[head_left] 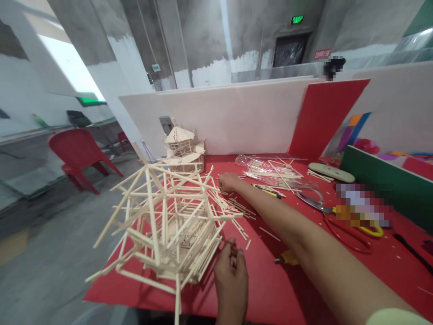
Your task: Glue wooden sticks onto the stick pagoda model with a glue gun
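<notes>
A large open frame built of thin wooden sticks (165, 230) stands on the red table (270, 289) at its left front corner. My left hand (230, 280) rests by the frame's right lower edge, fingers pinched together on something I cannot make out. My right arm stretches across the table, and my right hand (229, 181) lies on a scatter of loose sticks (237, 210) behind the frame, its fingertips hidden. A smaller finished stick pagoda (182, 151) stands further back.
A clear bag of sticks (270, 171), a yellow-black pen-like tool (269, 192), metal cutters with yellow handles (370, 230) and a pale oval piece (331, 172) lie to the right. A white partition (237, 117) backs the table. A red chair (77, 153) stands on the floor at left.
</notes>
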Available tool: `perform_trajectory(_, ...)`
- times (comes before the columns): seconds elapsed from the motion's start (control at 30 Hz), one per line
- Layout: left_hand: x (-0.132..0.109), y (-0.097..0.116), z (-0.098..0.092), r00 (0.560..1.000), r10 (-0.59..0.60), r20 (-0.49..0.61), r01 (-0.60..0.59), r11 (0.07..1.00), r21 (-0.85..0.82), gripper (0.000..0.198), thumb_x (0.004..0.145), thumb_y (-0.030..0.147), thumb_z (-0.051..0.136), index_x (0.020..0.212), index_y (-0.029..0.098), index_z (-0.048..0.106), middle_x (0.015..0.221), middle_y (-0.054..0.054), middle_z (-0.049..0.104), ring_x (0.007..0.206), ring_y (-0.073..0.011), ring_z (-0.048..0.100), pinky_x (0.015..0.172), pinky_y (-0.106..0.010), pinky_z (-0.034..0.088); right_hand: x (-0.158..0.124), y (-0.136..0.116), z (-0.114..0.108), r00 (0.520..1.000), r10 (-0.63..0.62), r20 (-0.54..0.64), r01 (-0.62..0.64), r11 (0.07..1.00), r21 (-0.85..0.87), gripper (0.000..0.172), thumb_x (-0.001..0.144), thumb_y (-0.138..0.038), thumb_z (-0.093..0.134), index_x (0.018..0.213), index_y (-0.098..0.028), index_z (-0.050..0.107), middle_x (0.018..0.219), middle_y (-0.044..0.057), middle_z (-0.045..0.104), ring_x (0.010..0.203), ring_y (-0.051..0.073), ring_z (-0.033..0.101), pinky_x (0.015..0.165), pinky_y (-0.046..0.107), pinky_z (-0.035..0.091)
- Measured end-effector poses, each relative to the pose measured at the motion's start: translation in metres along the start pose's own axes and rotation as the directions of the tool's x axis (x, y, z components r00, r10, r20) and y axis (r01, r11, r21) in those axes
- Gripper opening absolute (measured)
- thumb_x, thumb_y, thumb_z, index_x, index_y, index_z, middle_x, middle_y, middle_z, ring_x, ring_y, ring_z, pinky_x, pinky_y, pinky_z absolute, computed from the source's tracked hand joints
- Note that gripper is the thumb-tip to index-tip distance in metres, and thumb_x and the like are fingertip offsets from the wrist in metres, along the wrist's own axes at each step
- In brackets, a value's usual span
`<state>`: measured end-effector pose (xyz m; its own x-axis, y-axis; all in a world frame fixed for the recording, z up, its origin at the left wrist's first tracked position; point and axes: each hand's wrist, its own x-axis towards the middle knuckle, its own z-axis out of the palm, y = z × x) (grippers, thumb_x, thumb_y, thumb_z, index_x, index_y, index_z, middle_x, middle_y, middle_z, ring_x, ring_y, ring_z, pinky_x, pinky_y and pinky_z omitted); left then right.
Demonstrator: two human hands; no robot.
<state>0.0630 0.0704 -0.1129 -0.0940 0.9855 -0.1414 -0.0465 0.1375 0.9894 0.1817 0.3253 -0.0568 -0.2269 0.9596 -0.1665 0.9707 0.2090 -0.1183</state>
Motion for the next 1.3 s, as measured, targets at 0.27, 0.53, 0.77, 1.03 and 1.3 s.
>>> perform_trajectory(0.27,-0.004,0.004,-0.004,0.994,0.101,0.030,-0.100,0.995,-0.028,0.030,0.074,0.041,0.062,0.091,0.016,0.067,0.064,-0.001,0.058,0.046,-0.0110,0.049,0.041,-0.020,0.041,-0.066,0.019,-0.024,0.995,0.005,-0.099,0.008,0.992,0.126,0.032,0.090,-0.035,0.054,0.117,-0.017,0.055,0.117,0.007,0.057,0.099,0.019,0.059,0.083,0.040,0.051)
perform_trajectory(0.53,-0.020,0.019,-0.008,0.990,0.103,0.097,-0.084,0.979,-0.186,0.036,0.067,0.046,0.070,0.081,0.014,0.065,0.060,0.001,0.058,0.041,-0.0079,0.048,0.035,-0.017,0.035,-0.232,-0.005,-0.017,0.926,0.025,-0.377,0.160,0.878,0.452,0.028,0.090,-0.034,0.046,0.099,-0.017,0.067,0.086,0.003,0.069,0.071,0.013,0.062,0.061,0.022,0.049)
perform_trajectory(0.77,-0.076,0.061,-0.029,0.964,-0.063,0.260,0.199,0.816,-0.542,0.045,0.056,0.033,0.082,0.094,0.015,0.066,0.068,0.002,0.061,0.045,-0.0028,0.047,0.036,-0.013,0.028,-0.318,-0.086,0.020,0.800,0.281,-0.529,0.307,0.567,0.765,0.032,0.085,-0.043,0.053,0.104,-0.020,0.065,0.086,0.002,0.069,0.056,0.010,0.059,0.052,0.022,0.051)
perform_trajectory(1.03,-0.098,0.084,-0.047,0.962,-0.046,0.268,0.204,0.772,-0.602,0.036,0.058,0.033,0.081,0.084,0.013,0.065,0.056,0.005,0.055,0.043,-0.0028,0.045,0.034,-0.012,0.026,-0.347,-0.125,0.021,0.771,0.196,-0.605,0.398,0.593,0.700,0.024,0.090,-0.036,0.049,0.096,-0.023,0.068,0.086,0.002,0.068,0.058,0.010,0.059,0.054,0.022,0.050)
perform_trajectory(1.3,-0.102,0.089,-0.053,0.955,-0.066,0.288,0.243,0.729,-0.640,0.035,0.058,0.032,0.081,0.082,0.013,0.062,0.062,0.004,0.056,0.045,-0.0021,0.045,0.035,-0.012,0.026,-0.352,-0.127,0.030,0.701,0.291,-0.651,0.412,0.580,0.703,0.023,0.083,-0.035,0.060,0.104,-0.025,0.064,0.092,0.004,0.067,0.082,0.017,0.063,0.055,0.023,0.049)
